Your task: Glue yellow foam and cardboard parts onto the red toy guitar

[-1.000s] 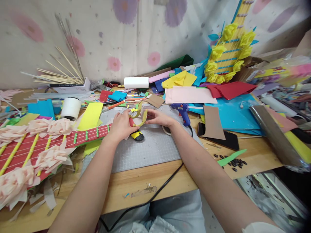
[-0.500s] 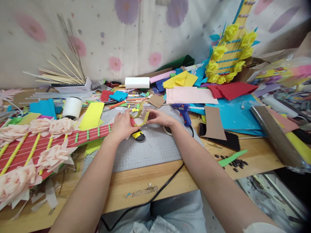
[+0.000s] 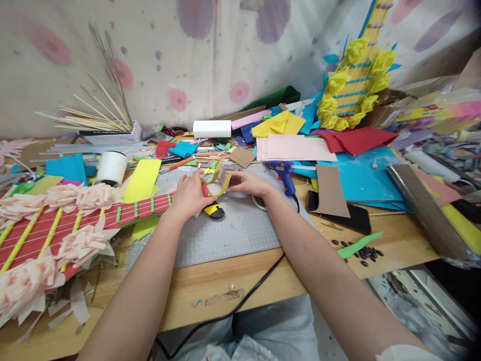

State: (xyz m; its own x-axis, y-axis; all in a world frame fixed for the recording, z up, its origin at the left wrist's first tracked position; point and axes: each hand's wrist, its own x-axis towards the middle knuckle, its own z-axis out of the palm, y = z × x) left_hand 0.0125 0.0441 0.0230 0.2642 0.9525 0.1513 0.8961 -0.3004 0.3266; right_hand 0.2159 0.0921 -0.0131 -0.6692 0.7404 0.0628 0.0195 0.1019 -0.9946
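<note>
Both hands meet over the grey cutting mat (image 3: 233,230). My left hand (image 3: 188,196) presses on the tip of the red paper guitar neck (image 3: 112,214) and pinches one end of a curled cardboard strip (image 3: 218,181) with a yellow-green edge. My right hand (image 3: 248,183) pinches the strip's other end. The strip arches upright between the two hands. Just below it lies a yellow and black cutter (image 3: 214,210) on the mat. Pale pink paper flowers (image 3: 80,241) cover the guitar's body at the left.
A blue glue gun (image 3: 282,173) lies right of my right hand, its black cord running off the table's front edge. A phone (image 3: 351,214), brown card, black seeds (image 3: 363,253), coloured paper sheets, a white roll (image 3: 109,167), sticks and a yellow-flowered guitar (image 3: 353,85) crowd the table.
The hands have hardly moved. The cardboard strip has been bent slightly tighter between them, and the view shifted a little.
</note>
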